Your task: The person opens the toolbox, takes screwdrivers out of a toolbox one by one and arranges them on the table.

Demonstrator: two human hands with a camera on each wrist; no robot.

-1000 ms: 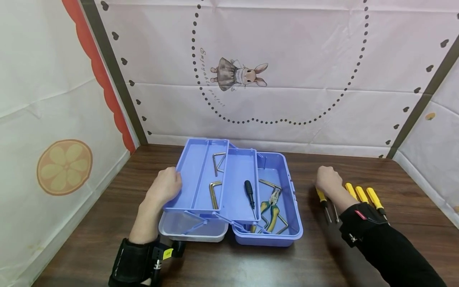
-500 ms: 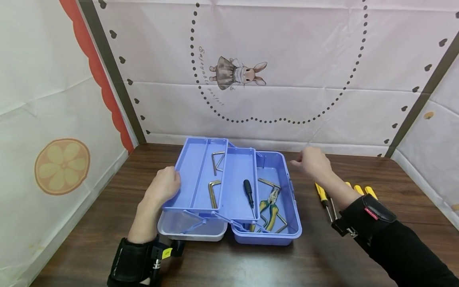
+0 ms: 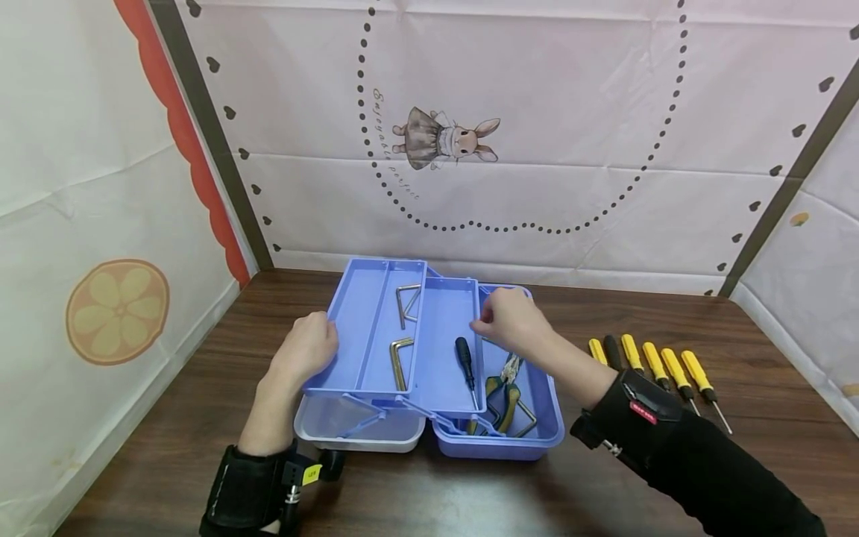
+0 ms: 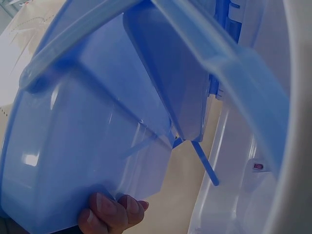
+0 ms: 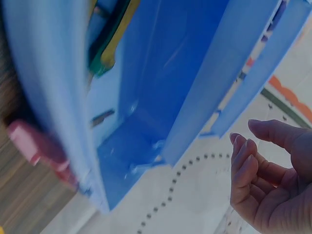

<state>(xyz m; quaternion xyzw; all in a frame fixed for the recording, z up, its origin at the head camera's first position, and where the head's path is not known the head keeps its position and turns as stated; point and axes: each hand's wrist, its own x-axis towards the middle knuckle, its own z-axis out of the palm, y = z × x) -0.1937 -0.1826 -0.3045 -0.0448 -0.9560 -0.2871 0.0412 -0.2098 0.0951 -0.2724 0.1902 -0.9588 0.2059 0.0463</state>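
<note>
A blue toolbox [image 3: 552, 403] stands with its trays fanned out to the left. My left hand [image 3: 305, 350] grips the left edge of the upper tray [image 3: 356, 321]; in the left wrist view its fingertips [image 4: 106, 207] curl under the tray. My right hand [image 3: 513, 321] hovers over the box beside the middle tray [image 3: 446, 313]. Its fingers are loosely bent, with thumb and index apart and nothing between them in the right wrist view. A black-handled screwdriver [image 3: 464, 356] lies in the middle tray. Green-and-yellow pliers [image 3: 511, 403] and hex keys lie in the deep box, partly covered by my right arm.
Angled hex keys [image 3: 397, 364] lie in the upper tray's right compartment. Under the trays sits the translucent lid [image 3: 403, 441]. On the wooden table [image 3: 483, 500], right of the box, several yellow-handled screwdrivers [image 3: 698, 371] and a black-handled one [image 3: 612, 350] lie in a row.
My right hand has moved left from the row of screwdrivers to over the toolbox. More of the screwdriver row shows now. My left hand keeps its grip on the tray.
</note>
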